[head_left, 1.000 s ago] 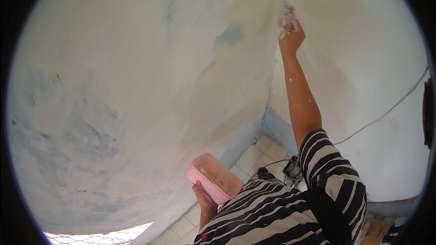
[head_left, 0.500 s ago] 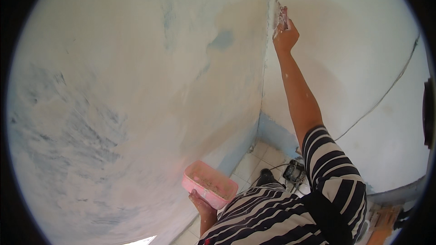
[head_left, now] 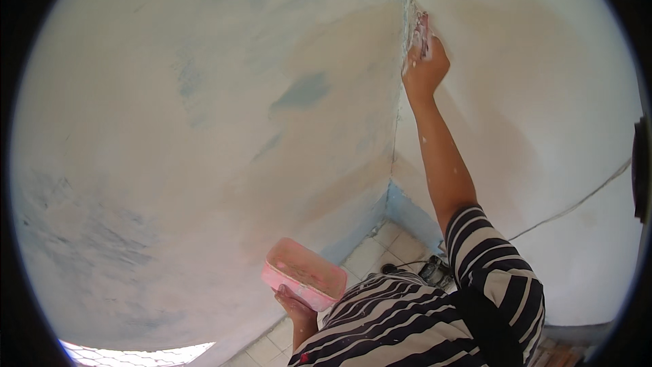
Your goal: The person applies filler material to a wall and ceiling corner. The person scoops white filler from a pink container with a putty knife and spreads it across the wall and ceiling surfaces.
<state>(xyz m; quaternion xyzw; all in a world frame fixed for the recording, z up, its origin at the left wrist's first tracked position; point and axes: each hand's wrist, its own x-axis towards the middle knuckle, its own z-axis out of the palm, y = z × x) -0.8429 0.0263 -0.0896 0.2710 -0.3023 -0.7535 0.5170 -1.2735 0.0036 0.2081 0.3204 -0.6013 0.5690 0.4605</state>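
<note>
My right hand [head_left: 426, 69] is closed around a putty-smeared scraper [head_left: 420, 27] with some pink on it, up beside the vertical corner seam [head_left: 395, 136] where two patchily coated walls meet. Its outstretched forearm is speckled with white. Low in front of my striped shirt, my left hand [head_left: 295, 304] grips a pink plastic tub [head_left: 305, 265] from below and the side, with pale residue inside it. The left wall [head_left: 170, 163] shows blue-grey patches under a thin whitish coat.
A blue band [head_left: 411, 211] runs along the wall bottoms above pale floor tiles [head_left: 367, 251]. A dark cord-connected object [head_left: 437, 272] sits on the floor. A cable [head_left: 577, 204] crosses the right wall, with a dark edge [head_left: 638, 170] at far right. A grille opening [head_left: 129, 355] shows lower left.
My right hand has shifted slightly left and down along the corner seam. The pink tub sits a little further left in view, and the view of the walls has shifted slightly.
</note>
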